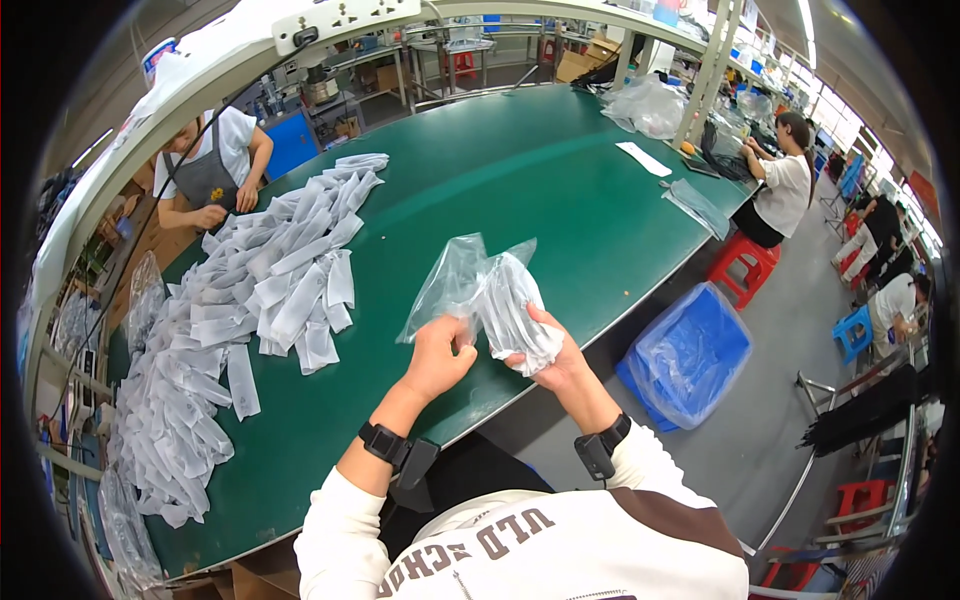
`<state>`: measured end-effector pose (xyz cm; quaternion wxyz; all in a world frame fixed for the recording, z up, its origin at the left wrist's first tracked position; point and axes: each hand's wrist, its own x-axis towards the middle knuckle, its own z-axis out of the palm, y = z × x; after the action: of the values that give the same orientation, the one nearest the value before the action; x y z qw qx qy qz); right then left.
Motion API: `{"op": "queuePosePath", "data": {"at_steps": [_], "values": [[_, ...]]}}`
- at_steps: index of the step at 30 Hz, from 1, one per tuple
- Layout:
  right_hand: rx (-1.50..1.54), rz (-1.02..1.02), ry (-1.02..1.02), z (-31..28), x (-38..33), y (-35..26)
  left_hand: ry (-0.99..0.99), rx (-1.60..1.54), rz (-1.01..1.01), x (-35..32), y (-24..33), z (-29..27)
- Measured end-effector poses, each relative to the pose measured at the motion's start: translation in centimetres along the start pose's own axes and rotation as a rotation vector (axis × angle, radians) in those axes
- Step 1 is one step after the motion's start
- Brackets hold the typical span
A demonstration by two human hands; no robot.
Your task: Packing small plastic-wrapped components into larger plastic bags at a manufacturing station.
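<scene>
My right hand (560,360) is wrapped round a stack of slim white plastic packets (518,308), held upright above the near edge of the green table. Close on its left, my left hand (440,358) grips a clear plastic bag (447,282) by its lower part, fingers curled in. The bag's upper part spreads loosely and touches the packets. A large heap of similar pale, frosted packets (230,300) covers the table's left side. What the packets contain cannot be made out.
The green table (480,170) runs away from me. A blue crate (690,355) lined with clear plastic stands on the floor at right. One person (215,165) works beyond the heap; another (785,185) sits at the far right. A power strip (345,20) hangs overhead.
</scene>
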<state>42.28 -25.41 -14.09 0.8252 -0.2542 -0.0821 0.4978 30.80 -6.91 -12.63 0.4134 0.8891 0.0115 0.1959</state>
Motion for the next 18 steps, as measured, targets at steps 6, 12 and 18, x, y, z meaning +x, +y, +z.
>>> {"op": "queuePosePath", "data": {"at_steps": [6, 12, 18], "values": [[0.010, 0.064, -0.257, 2.8, -1.1, 1.7, 0.389, -0.125, -0.040, -1.7, -1.8, -0.4], [-0.346, 0.023, -0.102, 3.7, -0.5, 2.9, 0.491, -0.318, -0.271, -3.1, 0.2, -1.0], [-1.755, -0.251, 0.400, 2.3, 1.2, 5.5, 0.533, -0.362, -0.163, -4.3, 0.5, -1.2]]}}
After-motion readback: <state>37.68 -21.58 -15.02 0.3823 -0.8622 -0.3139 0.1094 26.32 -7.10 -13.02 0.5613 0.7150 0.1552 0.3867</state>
